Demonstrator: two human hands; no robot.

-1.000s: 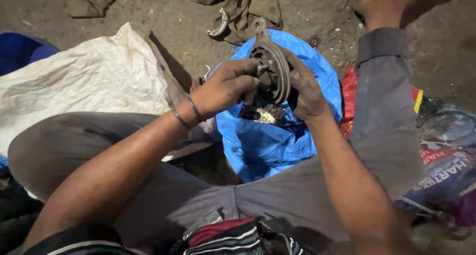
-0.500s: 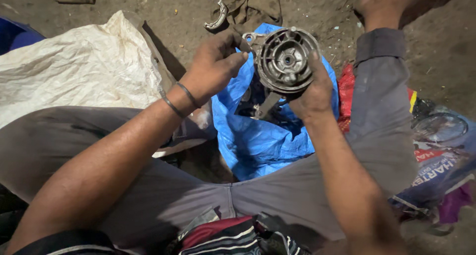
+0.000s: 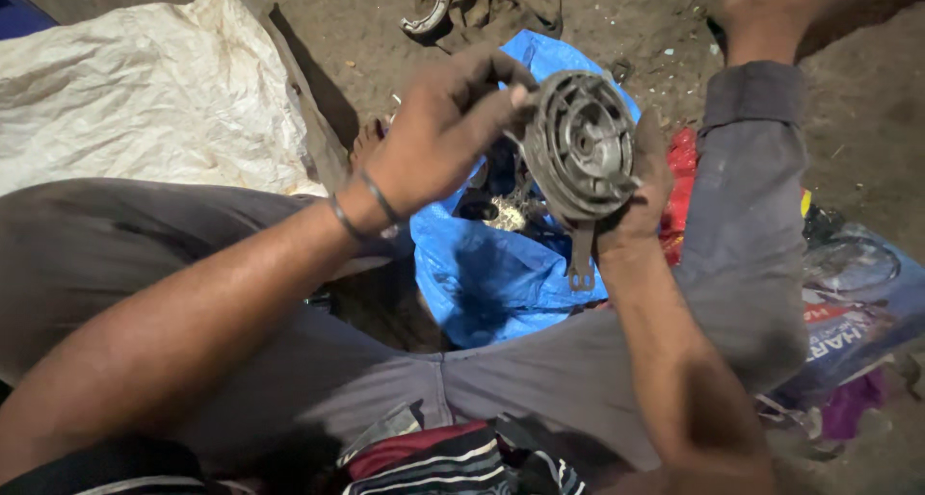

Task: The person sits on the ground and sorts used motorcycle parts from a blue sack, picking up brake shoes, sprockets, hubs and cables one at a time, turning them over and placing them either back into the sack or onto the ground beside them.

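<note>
Fingers (image 3: pixel 482 86) of the left hand (image 3: pixel 438 134) are curled over the near rim of a round grey metal part (image 3: pixel 583 143), thumb pressed on its edge, while the right hand (image 3: pixel 641 192) is cupped behind it, closed on the far side. The part is held above the lap, over a blue plastic bag (image 3: pixel 491 273). Since half a second ago it has been tilted, so its ribbed face is turned more towards the left hand; a second ago it was held edge-on and lower. Judged from this, it is being turned over for inspection. Small parts (image 3: pixel 506 211) lie in the bag. Farther off, a white sack (image 3: pixel 145 81) and a curved metal piece (image 3: pixel 431 13) rest on the dirt.
</note>
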